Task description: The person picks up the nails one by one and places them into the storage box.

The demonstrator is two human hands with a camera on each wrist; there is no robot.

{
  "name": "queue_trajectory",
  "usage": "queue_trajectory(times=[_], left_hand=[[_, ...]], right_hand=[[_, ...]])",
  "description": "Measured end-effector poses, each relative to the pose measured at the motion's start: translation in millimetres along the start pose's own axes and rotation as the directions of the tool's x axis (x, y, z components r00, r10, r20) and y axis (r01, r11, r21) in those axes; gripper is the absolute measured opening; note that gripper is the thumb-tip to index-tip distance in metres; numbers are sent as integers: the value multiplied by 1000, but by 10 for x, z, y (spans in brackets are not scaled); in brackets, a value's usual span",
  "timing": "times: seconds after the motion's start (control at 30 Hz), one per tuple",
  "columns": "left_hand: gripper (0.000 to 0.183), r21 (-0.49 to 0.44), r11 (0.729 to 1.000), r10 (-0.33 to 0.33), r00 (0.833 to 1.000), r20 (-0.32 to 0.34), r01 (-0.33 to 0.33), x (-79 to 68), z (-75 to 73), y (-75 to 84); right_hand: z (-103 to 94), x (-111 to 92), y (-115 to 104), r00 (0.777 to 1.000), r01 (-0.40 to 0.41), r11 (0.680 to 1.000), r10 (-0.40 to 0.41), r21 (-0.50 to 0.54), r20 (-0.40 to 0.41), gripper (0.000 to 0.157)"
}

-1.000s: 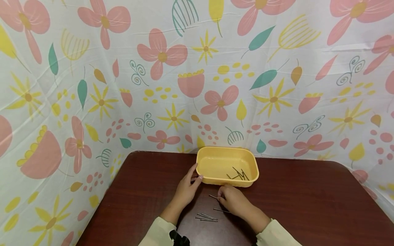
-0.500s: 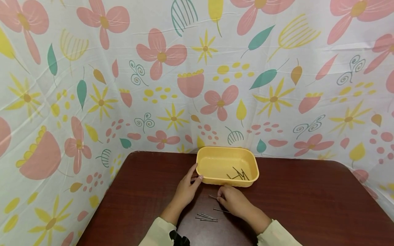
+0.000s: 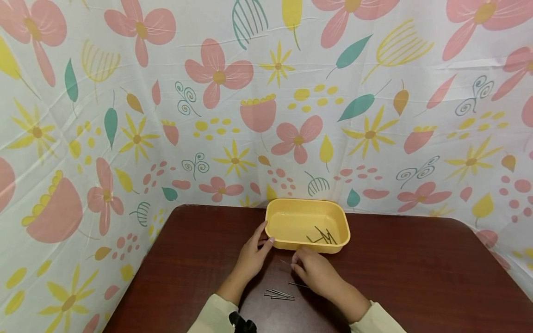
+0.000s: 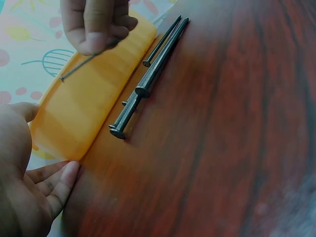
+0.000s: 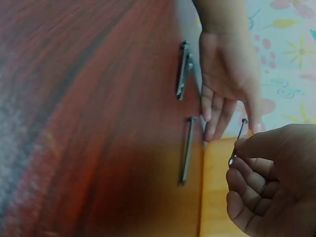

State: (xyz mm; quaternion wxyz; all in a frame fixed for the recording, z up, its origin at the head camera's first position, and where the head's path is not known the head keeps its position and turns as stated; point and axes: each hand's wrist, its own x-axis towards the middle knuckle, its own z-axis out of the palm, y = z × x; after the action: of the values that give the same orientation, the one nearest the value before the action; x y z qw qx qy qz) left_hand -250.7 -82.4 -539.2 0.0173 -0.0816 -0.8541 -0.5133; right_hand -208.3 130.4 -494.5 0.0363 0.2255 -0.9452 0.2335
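In the head view my left hand [image 3: 251, 260] holds the left front corner of a yellow plastic tray [image 3: 291, 244], one finger at its side and the thumb at its front. My right hand [image 3: 319, 274], just in front of the tray, pinches a nail [image 4: 77, 67] between thumb and fingertips. The nail's head end sticks out, clear of the table, in both wrist views. Several nails [image 3: 327, 237] lie inside the tray at its right. On the table, one nail [image 5: 188, 153] lies apart beneath the right hand, with a small group of nails [image 3: 280, 294] nearer the person.
The dark red-brown wooden table [image 3: 416, 268] bears the tray near its back edge. A flower-printed cloth [image 3: 258, 115] hangs behind and along the left side. A black strap piece [image 3: 242, 322] shows at the left sleeve.
My right hand has risen slightly toward the tray, and the pinched nail has lifted and tilted with it. The left hand and the tray stay where they were.
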Motion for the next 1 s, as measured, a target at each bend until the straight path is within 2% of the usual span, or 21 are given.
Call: queue_trajectory(times=[0.4, 0.7, 1.0], left_hand=[[64, 3, 1000, -7, 1000, 0, 7, 0, -6, -2], [63, 12, 1000, -6, 1000, 6, 6, 7, 0, -10], [66, 7, 1000, -3, 1000, 9, 3, 6, -7, -4]], right_hand=[[-104, 12, -43, 995, 50, 999, -48, 22, -90, 13], [-220, 55, -55, 993, 17, 999, -13, 29, -119, 11], [-340, 113, 7, 972, 62, 998, -54, 24, -229, 14]])
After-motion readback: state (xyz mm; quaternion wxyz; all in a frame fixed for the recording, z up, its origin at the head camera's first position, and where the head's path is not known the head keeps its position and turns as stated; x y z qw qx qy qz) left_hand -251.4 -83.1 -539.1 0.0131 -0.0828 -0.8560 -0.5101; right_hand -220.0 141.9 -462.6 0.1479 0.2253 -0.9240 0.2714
